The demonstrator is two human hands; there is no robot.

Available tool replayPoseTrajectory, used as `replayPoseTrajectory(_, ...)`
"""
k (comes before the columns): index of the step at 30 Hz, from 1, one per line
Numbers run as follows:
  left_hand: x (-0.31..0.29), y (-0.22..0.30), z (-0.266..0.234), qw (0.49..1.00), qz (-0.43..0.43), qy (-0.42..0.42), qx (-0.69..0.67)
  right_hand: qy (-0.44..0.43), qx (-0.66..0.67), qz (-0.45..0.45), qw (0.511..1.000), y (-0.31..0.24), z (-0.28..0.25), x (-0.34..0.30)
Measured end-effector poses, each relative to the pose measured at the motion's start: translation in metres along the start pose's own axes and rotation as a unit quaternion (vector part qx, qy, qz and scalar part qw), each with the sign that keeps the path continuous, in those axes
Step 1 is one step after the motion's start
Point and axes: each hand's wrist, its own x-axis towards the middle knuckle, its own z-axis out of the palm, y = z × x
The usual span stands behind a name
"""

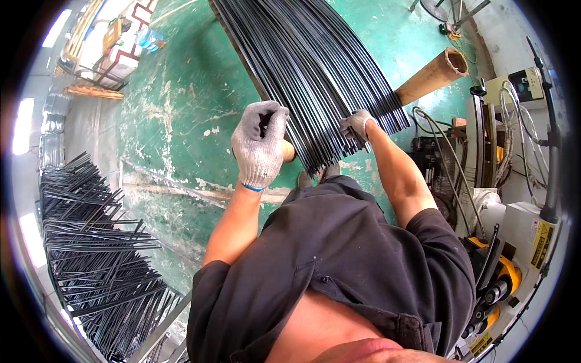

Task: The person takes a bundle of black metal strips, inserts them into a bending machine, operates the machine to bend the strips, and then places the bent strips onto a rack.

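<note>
A wide layer of long, thin black rods (pixel 315 66) stretches away from me, their near ends level with my shoes. My left hand (pixel 260 145), in a grey-white knit glove, is raised beside the left edge of the rods. Its fingers curl round to the thumb in a ring; whatever they may hold is too small or hidden to name. My right hand (pixel 357 125), gloved too, is down at the near rod ends on the right, fingers bent round some rods. A brown tube (pixel 433 75) slants up at the right edge of the layer.
More black rods (pixel 97 254) lie in a large tangled stack at the left. Machinery with a white housing (pixel 523 233), yellow parts and hanging cables stands on my right. The green floor (pixel 175 121) is worn and patchy. Wooden strips (pixel 94 92) lie far left.
</note>
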Motion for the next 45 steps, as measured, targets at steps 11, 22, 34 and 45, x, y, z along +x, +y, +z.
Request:
replayPoseTrajectory(11, -0.030, -0.010, 0.022, 0.913, 0.324, -0.162, 0.185, 0.126, -0.301, 0.029, 0.945, 0.001, 0.018, -0.139)
replayPoseTrajectory(22, -0.035, -0.237, 0.067, 0.799, -0.474, -0.222, -0.295, 0.320, -0.353, 0.133, 0.869, 0.272, 0.029, -0.467)
replayPoseTrajectory(34, -0.091, -0.144, 0.152, 0.684, -0.591, -0.215, -0.370, 0.590, -0.370, -0.004, 0.718, 0.359, 0.048, -0.469)
replayPoseTrajectory(45, -0.104, 0.023, 0.271, 0.734, -0.383, -0.372, -0.420, 0.790, -0.194, 0.226, 0.535, 0.587, -0.050, -0.571)
